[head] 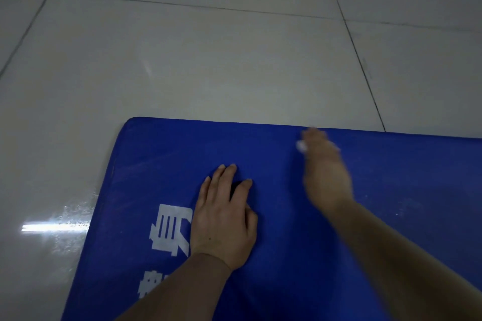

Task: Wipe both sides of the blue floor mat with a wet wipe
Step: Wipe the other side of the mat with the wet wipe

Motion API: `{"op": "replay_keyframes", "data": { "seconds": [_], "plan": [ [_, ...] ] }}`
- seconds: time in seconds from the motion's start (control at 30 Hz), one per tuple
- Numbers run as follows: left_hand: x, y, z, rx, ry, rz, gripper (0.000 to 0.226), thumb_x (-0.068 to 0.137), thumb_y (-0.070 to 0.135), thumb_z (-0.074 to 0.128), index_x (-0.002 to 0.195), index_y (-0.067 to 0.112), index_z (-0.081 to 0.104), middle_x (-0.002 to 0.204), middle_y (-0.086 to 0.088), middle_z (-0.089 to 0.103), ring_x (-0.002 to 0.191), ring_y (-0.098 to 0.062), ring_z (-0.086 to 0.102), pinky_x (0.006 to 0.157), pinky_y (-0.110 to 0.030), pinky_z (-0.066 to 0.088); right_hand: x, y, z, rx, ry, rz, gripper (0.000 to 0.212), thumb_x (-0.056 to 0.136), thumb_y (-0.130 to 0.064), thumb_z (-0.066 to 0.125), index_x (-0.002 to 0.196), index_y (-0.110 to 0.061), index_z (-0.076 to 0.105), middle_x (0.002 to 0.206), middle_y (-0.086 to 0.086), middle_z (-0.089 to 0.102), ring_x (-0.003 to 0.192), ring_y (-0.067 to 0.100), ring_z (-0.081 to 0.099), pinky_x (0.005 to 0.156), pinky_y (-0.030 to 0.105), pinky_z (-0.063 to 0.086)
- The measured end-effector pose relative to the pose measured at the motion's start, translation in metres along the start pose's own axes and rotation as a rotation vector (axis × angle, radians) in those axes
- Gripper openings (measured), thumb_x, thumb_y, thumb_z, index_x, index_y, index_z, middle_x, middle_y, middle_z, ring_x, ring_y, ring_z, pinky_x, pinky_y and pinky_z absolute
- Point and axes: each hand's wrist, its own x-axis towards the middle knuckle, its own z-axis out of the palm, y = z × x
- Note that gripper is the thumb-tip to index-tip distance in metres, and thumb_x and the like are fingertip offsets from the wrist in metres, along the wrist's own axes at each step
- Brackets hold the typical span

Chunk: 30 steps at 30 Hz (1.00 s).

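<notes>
Left hand (221, 219): fingers flat, slightly spread, we anchor blue floor mat (391, 216) | right hand (326, 172): blurred, fingers' lie unclear, wet wipe (302, 146) near far edge.

There is just one view — a wide-angle camera on the person's head, tilted forward and down, close over the blue mat (287, 216) on the tiled floor (208, 60). Both forearms enter from the bottom edge, the left hand (224, 219) and the blurred right hand (326, 172) near the lens — the mat's far edge crosses mid-frame, with bare tiles beyond.
</notes>
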Motion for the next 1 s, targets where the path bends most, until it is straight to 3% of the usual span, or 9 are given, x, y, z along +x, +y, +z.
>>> {"op": "replay_keyframes", "data": {
  "seconds": [0.07,0.13,0.27,0.33,0.57,0.7,0.77,0.9,1.0],
  "plan": [
    [0.000,0.000,0.001,-0.004,0.005,0.003,0.047,0.082,0.028,0.033,0.114,0.014,0.065,0.134,-0.013,0.053,0.130,-0.030,0.045,0.109,-0.051,0.029,0.001,0.037,-0.017,-0.048,0.055,0.283,0.058,0.094,0.005,0.040,0.148,-0.005,0.024,0.156,0.011,0.022,0.143,0.026,0.022,0.118,0.033,0.016],
    [0.000,-0.001,0.003,-0.006,0.009,0.003,0.047,0.083,0.028,0.033,0.114,0.014,0.065,0.135,-0.013,0.053,0.131,-0.030,0.044,0.110,-0.051,0.027,0.003,0.030,-0.014,-0.112,0.088,0.344,0.055,0.096,0.000,0.033,0.149,-0.001,0.018,0.158,0.016,0.014,0.144,0.030,0.017,0.118,0.039,0.017],
    [-0.001,0.001,0.002,-0.006,0.001,-0.001,0.047,0.082,0.028,0.033,0.116,0.015,0.063,0.137,-0.013,0.051,0.132,-0.028,0.041,0.115,-0.044,0.024,-0.011,-0.047,0.031,-0.089,0.036,-0.152,0.055,0.087,-0.005,0.043,0.140,0.006,0.036,0.148,0.025,0.033,0.133,0.039,0.039,0.108,0.045,0.034],
    [0.000,0.001,0.001,0.002,-0.006,-0.004,0.046,0.083,0.028,0.033,0.115,0.015,0.063,0.137,-0.014,0.052,0.132,-0.028,0.042,0.114,-0.045,0.026,-0.017,-0.055,0.040,-0.072,-0.037,-0.305,0.055,0.085,-0.007,0.046,0.140,-0.001,0.042,0.149,0.017,0.036,0.137,0.034,0.035,0.112,0.044,0.027],
    [0.000,-0.001,0.002,0.015,0.001,0.003,0.047,0.084,0.028,0.032,0.114,0.014,0.065,0.135,-0.014,0.053,0.131,-0.030,0.044,0.111,-0.050,0.026,-0.014,0.007,0.002,-0.044,0.130,0.314,0.054,0.094,0.000,0.039,0.147,0.000,0.025,0.157,0.016,0.018,0.144,0.029,0.016,0.118,0.041,0.015],
    [-0.001,-0.001,0.001,-0.006,0.016,0.007,0.046,0.085,0.028,0.033,0.113,0.012,0.065,0.135,-0.016,0.053,0.131,-0.031,0.044,0.111,-0.048,0.026,-0.033,-0.057,0.040,-0.060,0.000,-0.213,0.056,0.089,-0.006,0.040,0.145,-0.001,0.033,0.153,0.016,0.028,0.142,0.031,0.025,0.117,0.044,0.018],
    [0.000,-0.001,0.002,-0.015,0.024,0.006,0.044,0.087,0.027,0.034,0.112,0.011,0.066,0.134,-0.016,0.054,0.129,-0.031,0.045,0.109,-0.050,0.027,-0.033,-0.049,0.038,0.014,0.006,-0.277,0.057,0.084,0.001,0.049,0.140,-0.005,0.043,0.149,0.012,0.038,0.138,0.029,0.034,0.113,0.042,0.024],
    [0.000,-0.001,0.005,-0.030,0.038,0.003,0.043,0.090,0.030,0.034,0.112,0.012,0.067,0.134,-0.015,0.054,0.129,-0.032,0.047,0.110,-0.051,0.027,-0.030,0.036,-0.007,0.025,0.066,0.341,0.057,0.094,0.003,0.041,0.148,-0.011,0.030,0.155,0.004,0.025,0.142,0.025,0.024,0.117,0.038,0.021],
    [0.000,-0.002,0.007,-0.037,0.031,-0.009,0.043,0.091,0.031,0.033,0.112,0.012,0.066,0.135,-0.014,0.052,0.129,-0.031,0.046,0.110,-0.049,0.030,-0.029,0.029,-0.006,-0.012,0.086,0.364,0.052,0.094,0.000,0.041,0.145,-0.005,0.033,0.155,0.010,0.024,0.144,0.029,0.020,0.116,0.042,0.022]
  ]
}}
